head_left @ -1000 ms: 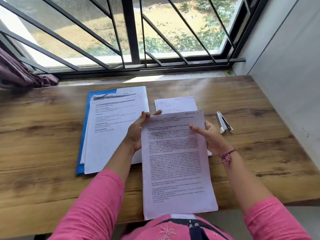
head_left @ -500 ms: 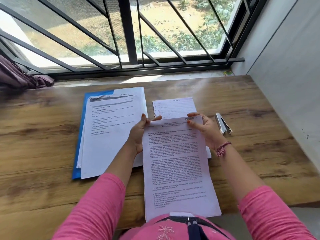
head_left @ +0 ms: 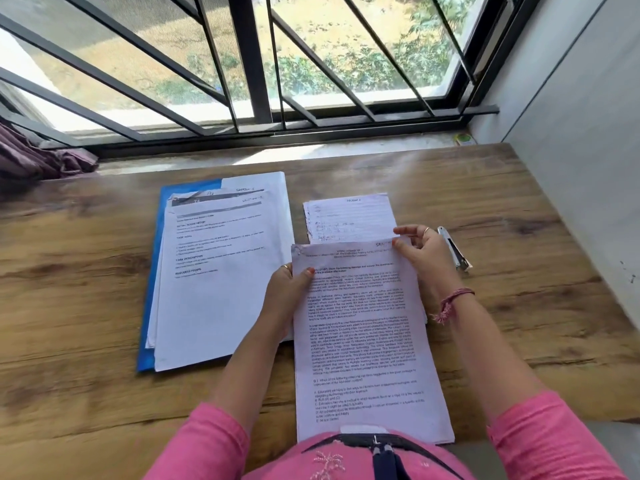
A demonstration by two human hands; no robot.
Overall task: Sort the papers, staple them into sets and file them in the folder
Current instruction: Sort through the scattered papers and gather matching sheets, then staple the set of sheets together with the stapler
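A white printed sheet of dense text (head_left: 363,341) is held above the near edge of the wooden bench (head_left: 69,289). The left hand (head_left: 287,292) pinches its left edge; the right hand (head_left: 426,258) pinches its top right corner. Behind the sheet lies a white handwritten page (head_left: 346,216). Left of the sheet, a blue flat folder (head_left: 152,289) carries a stack of white printed papers (head_left: 214,289). Right of the sheet lies a silver metal stapler (head_left: 457,254).
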